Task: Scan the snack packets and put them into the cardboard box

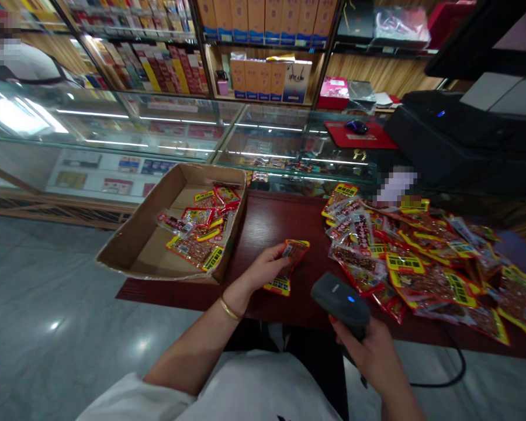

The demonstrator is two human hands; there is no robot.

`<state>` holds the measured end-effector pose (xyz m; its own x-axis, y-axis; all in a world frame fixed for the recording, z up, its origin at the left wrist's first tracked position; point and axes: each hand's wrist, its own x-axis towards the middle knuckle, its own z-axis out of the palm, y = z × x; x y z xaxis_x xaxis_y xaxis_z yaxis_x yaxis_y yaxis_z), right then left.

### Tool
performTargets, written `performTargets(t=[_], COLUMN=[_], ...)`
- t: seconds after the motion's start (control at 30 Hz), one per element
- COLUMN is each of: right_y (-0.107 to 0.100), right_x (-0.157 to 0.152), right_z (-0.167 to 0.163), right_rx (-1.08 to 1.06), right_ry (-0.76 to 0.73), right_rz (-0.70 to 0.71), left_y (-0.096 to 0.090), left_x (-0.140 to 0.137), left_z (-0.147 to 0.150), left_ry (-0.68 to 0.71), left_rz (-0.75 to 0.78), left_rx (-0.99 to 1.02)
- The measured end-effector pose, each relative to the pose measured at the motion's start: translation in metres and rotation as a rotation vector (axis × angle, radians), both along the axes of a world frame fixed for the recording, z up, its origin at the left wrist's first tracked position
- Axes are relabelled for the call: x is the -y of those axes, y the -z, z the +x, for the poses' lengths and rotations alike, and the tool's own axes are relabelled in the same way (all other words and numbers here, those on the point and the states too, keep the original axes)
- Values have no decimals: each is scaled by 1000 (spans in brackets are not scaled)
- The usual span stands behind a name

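My left hand (266, 268) is closed on a red-and-yellow snack packet (294, 257), held over the dark red wooden counter (267, 219). My right hand (370, 348) grips a black barcode scanner (339, 301) with a small blue light, its head tilted toward the packet. To the left stands an open cardboard box (151, 248) with several similar packets (197, 248) inside, bunched along its right side. A large heap of snack packets (421, 257) covers the counter's right end. Some in the heap are narrow and clear-wrapped.
Behind the counter runs a glass display case (158, 126) with lit edges. A mouse (356, 126) lies on a red mat (359, 139) near black checkout equipment (447, 131). The scanner's cable (460, 371) loops at lower right. A person (26, 61) is at upper left.
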<state>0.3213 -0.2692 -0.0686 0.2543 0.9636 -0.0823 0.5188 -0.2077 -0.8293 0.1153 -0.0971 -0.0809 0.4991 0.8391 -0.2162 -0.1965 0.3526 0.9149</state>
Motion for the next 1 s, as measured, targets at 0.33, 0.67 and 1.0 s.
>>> performTargets(t=[0.33,0.67,1.0], right_y=[-40,-48,-5], right_x=[11,15,-6], right_z=[6,7,10], right_rx=[397,493,-16], right_ry=[-79,-71,44], right_rz=[63,86,-4], left_y=[-5,-2,11], left_x=[0,-2,-8], left_z=[-4,-2,1], left_ry=[189,221,-2], left_rz=[157,182,37], left_rx=[-42,-83,-66])
